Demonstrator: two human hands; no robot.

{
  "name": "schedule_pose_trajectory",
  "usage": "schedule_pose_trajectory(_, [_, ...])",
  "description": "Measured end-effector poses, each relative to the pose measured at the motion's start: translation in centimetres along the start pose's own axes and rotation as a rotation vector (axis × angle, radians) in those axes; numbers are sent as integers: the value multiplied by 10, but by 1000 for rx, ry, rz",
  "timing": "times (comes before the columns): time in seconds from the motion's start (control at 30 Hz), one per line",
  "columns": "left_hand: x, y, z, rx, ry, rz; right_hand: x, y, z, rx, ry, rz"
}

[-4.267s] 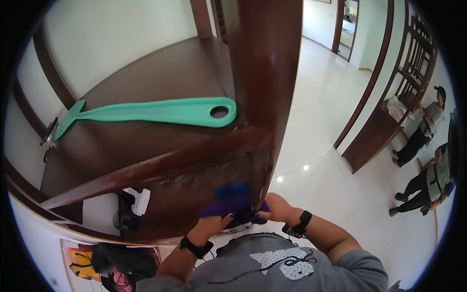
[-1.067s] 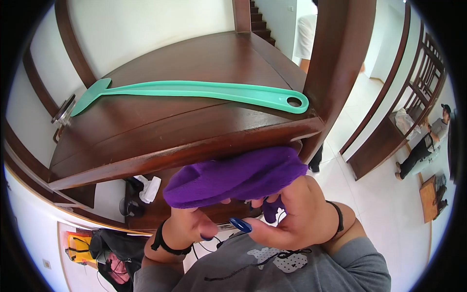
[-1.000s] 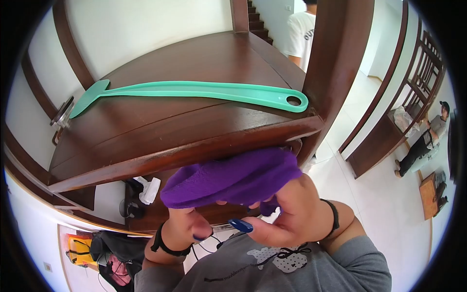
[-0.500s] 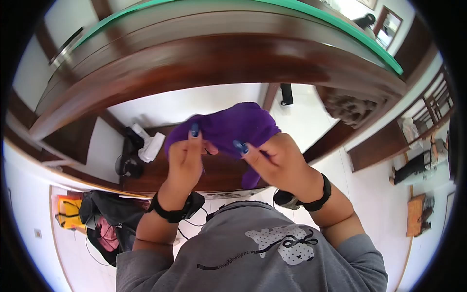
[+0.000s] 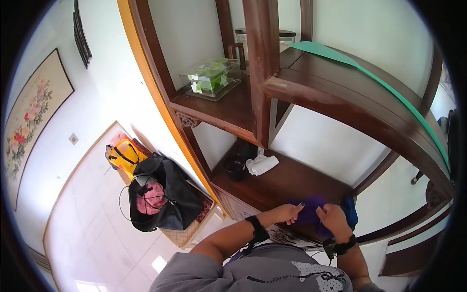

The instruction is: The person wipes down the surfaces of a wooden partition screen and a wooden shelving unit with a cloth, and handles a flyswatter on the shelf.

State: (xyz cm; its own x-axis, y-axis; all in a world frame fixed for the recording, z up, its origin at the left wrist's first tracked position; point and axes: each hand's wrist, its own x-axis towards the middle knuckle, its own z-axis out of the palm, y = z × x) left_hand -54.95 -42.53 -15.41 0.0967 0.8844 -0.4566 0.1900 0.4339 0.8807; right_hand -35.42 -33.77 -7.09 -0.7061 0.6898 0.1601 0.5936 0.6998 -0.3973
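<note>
A purple cloth [image 5: 310, 214] is stretched between my two hands over the lower wooden shelf. My left hand [image 5: 288, 212] pinches its left side, thumb up. On the other side my right hand [image 5: 334, 219] has its fingers closed on the cloth, thumb pointing left. Just right of that hand lies something blue [image 5: 350, 212], partly hidden by it. The cloth looks slightly blurred, and its lower part is hard to make out.
The dark wooden shelf [image 5: 284, 187] carries a white cloth [image 5: 262, 165] and a black container [image 5: 235, 167]. A clear box [image 5: 210, 79] sits higher up. Green edging [image 5: 374, 73] runs along a curved ledge. A black bag [image 5: 182, 202] and yellow bag [image 5: 127, 156] are at left.
The view has swung left, bringing the clear box, bags and wall picture into sight. My hands and the purple cloth now appear lower and further right. Both hands still hold the cloth.
</note>
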Motion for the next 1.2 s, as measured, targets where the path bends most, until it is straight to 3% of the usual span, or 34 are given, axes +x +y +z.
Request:
schedule_pose_trajectory(0.1, [20,-33,6,35,67,167,-4,16,24,-66,-12,185])
schedule_pose_trajectory(0.2, [21,-36,17,135,116,147,-1,51,73,-125,-149,200])
schedule_pose_trajectory(0.3, [0,-21,20,239,239,124,-7,48,96,-75,-89,154])
schedule_pose_trajectory(0.4, [1,-16,18,317,229,-4,-8,50,98,-7,-163,68])
schedule_pose_trajectory(0.5, [3,-6,18,185,222,-76,-1,69,112,121,-252,-87])
schedule_pose_trajectory(0.6, [11,11,36,179,160,-102,3,50,84,484,-501,368])
schedule_pose_trajectory(0.73, [21,7,61,284,209,-32,-12,62,89,565,-435,445])
schedule_pose_trajectory(0.87, [26,-1,66,175,313,-38,-8,61,91,411,-349,371])
schedule_pose_trajectory(1.03, [35,-15,60,12,318,-50,1,94,141,589,-301,293])
schedule_pose_trajectory(1.1, [37,-27,57,-84,294,-125,2,74,121,696,-371,398])
schedule_pose_trajectory(1.2, [14,-26,46,-115,299,-35,4,47,117,784,-441,531])
